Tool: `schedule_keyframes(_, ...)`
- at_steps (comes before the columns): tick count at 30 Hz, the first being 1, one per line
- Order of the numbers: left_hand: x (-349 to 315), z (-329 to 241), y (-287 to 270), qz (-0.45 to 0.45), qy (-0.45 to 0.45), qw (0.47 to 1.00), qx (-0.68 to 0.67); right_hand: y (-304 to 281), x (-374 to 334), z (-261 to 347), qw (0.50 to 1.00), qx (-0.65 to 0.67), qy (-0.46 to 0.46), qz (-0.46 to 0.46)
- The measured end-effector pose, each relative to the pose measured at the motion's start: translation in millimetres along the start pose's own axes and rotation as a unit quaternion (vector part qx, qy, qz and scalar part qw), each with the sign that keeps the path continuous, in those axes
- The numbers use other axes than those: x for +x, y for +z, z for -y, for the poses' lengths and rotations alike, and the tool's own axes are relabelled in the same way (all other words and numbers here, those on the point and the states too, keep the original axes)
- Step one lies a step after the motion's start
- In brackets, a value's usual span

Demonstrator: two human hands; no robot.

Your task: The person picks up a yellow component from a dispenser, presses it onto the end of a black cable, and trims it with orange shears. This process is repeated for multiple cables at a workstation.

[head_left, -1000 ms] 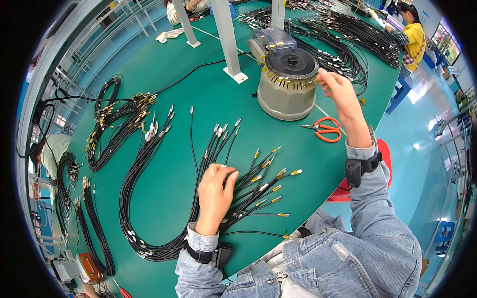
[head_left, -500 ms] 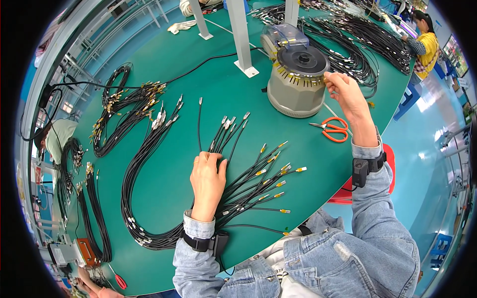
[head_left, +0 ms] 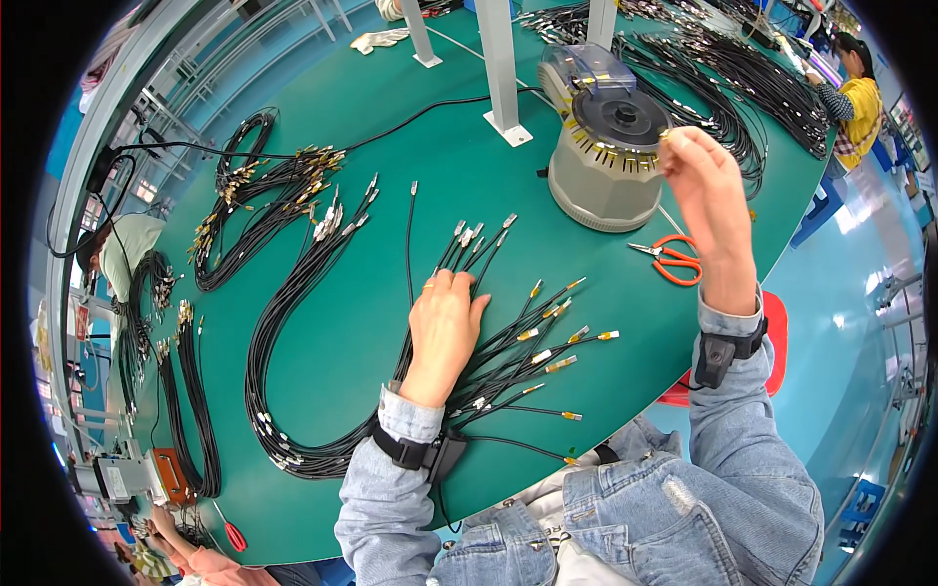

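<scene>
My left hand (head_left: 445,327) rests on a bundle of black cables (head_left: 327,464) with silver connector ends, its fingers curled over the strands. Several cable ends beside it carry yellow tape tags (head_left: 562,364); others poke out past my fingertips with bare silver connectors (head_left: 470,234). At the right edge of a round grey tape dispenser (head_left: 606,181), my right hand (head_left: 708,190) is raised with thumb and forefinger pinched. A small yellow piece of tape (head_left: 664,138) shows at those fingertips. Short yellow strips (head_left: 608,152) stick out around the dispenser's black disc.
Orange-handled scissors (head_left: 674,262) lie below the dispenser. Metal posts (head_left: 500,78) rise from the green table (head_left: 342,376). More cable bundles (head_left: 269,210) lie left and far right. A red stool (head_left: 774,342) stands at my right; co-workers sit at the edges.
My right hand has lifted slightly from the dispenser's rim, with the yellow piece at its fingertips. My left hand stays on the cables. The whole view has shifted a little.
</scene>
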State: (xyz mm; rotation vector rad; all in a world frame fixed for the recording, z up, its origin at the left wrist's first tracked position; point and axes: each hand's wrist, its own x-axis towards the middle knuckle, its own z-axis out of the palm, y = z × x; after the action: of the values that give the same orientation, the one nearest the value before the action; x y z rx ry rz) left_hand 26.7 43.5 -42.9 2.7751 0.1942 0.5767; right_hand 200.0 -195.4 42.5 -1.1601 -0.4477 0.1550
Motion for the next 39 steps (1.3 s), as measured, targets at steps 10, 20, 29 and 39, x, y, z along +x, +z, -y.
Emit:
schedule_keyframes(10, 28.8, 6.6, 19.4, 0.036, -0.026, 0.996, -0.074, 59.1, -26.3, -46.4, 0.982, 0.027, 0.095, 0.162)
schedule_keyframes(20, 32.9, -23.1, -12.5, -0.018, -0.189, 0.824, -0.534, 74.1, -42.6, -58.7, 0.971, 0.033, 0.118, 0.206)
schedule_keyframes(29, 14.7, -41.9, -26.5, 0.035, -0.235, 0.734, -0.636, 80.6, -50.7, -70.2, 0.970, -0.078, 0.018, 0.231)
schedule_keyframes(39, 10.2, -51.2, -29.2, 0.017, -0.237, 0.747, -0.621, 82.9, -52.6, -70.8, 0.970, -0.109, -0.013, 0.217)
